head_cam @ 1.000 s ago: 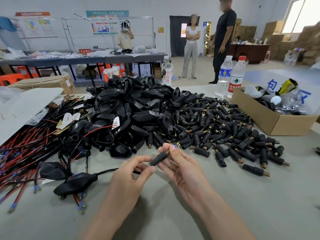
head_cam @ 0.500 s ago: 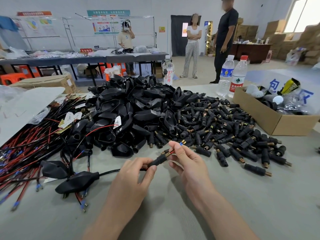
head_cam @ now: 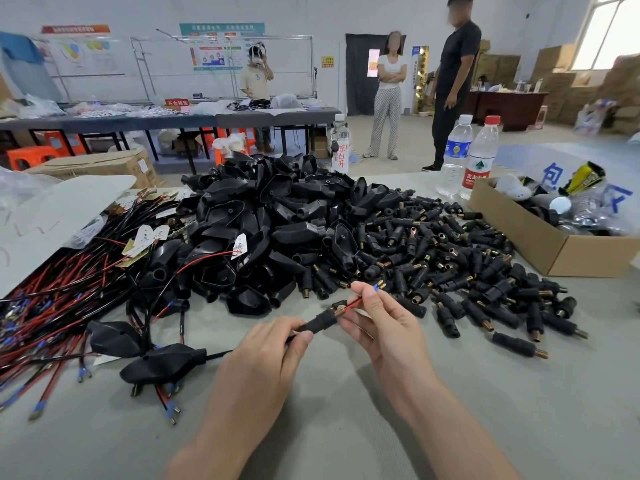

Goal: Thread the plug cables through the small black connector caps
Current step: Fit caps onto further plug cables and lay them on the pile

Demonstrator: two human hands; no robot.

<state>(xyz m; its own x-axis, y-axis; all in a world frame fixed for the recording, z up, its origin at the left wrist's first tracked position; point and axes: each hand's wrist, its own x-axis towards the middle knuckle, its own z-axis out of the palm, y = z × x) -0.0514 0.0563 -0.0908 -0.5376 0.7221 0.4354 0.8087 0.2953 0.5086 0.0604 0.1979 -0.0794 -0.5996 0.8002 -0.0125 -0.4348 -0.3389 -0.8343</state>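
The left hand (head_cam: 263, 368) pinches the black connector cap (head_cam: 317, 323) between thumb and fingers, just above the grey table (head_cam: 554, 410). The right hand (head_cam: 384, 327) pinches the red wire (head_cam: 353, 303) that emerges from the brass end of this cap; the wire's blue terminal (head_cam: 376, 287) shows just beyond the fingertips. The hands are close together, separated only by the short exposed run of wire. Behind the cap, the black cable (head_cam: 221, 353) runs left to a plug housing (head_cam: 162, 363) lying on the table. The lead end has therefore passed through the cap, and this unit appears partly threaded. How far the cap must travel along the cable cannot be determined from this view. Whether a second lead has also come through is hidden by the fingers. The remaining work appears large. A pile of loose caps (head_cam: 467, 271) lies beyond the right hand, a heap of plug housings (head_cam: 277, 220) lies behind the hands, and a bundle of red and black cables (head_cam: 52, 306) lies at the left, none visibly fitted with caps. No separate stack of finished units can be identified.
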